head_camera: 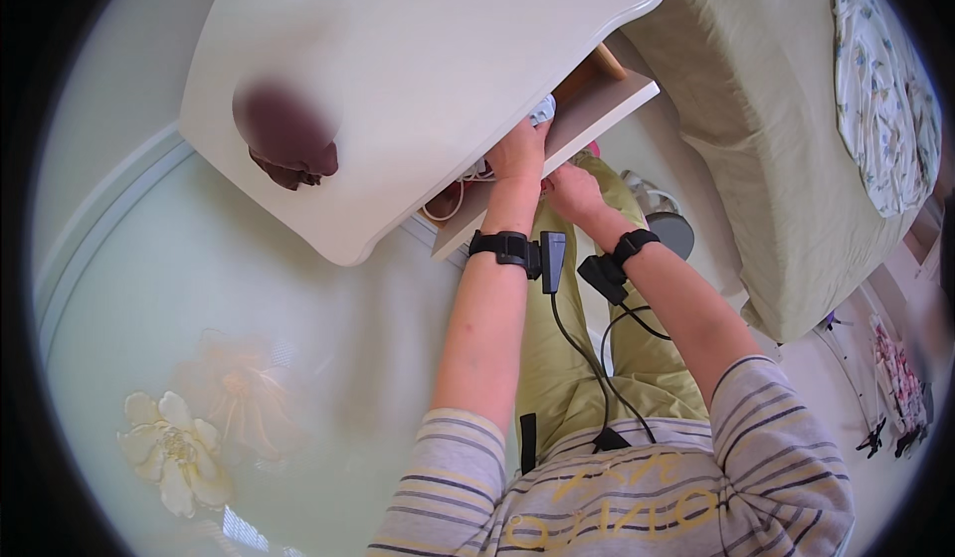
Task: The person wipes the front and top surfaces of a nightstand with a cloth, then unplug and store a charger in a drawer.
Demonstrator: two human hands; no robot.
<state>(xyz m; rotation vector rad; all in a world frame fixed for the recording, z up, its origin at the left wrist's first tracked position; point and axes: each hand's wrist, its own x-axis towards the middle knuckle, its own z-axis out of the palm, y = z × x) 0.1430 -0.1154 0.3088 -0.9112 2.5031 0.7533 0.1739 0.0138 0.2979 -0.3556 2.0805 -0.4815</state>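
My left hand (pixel 518 148) reaches into a pulled-out drawer (pixel 597 128) beneath a white tabletop (pixel 448 57). Its thumb and fingers close around a small white object (pixel 543 109), partly hidden by the tabletop edge, so its kind is unclear. Just outside the drawer front, my right hand (pixel 573 191) has its fingers curled against the outer face; the fingertips and anything between them are hidden. A white cable (pixel 450 203) loops inside the drawer, beside my left wrist. Further along, a light-brown wooden piece (pixel 610 61) shows in the drawer.
A dark brown object (pixel 287 135), partly blurred, rests on the tabletop. To the right stands a bed with a beige cover (pixel 716 109) and a patterned cloth (pixel 877 102). A round grey object (pixel 670 235) lies near my legs. Black cables (pixel 574 333) hang from both wrist straps.
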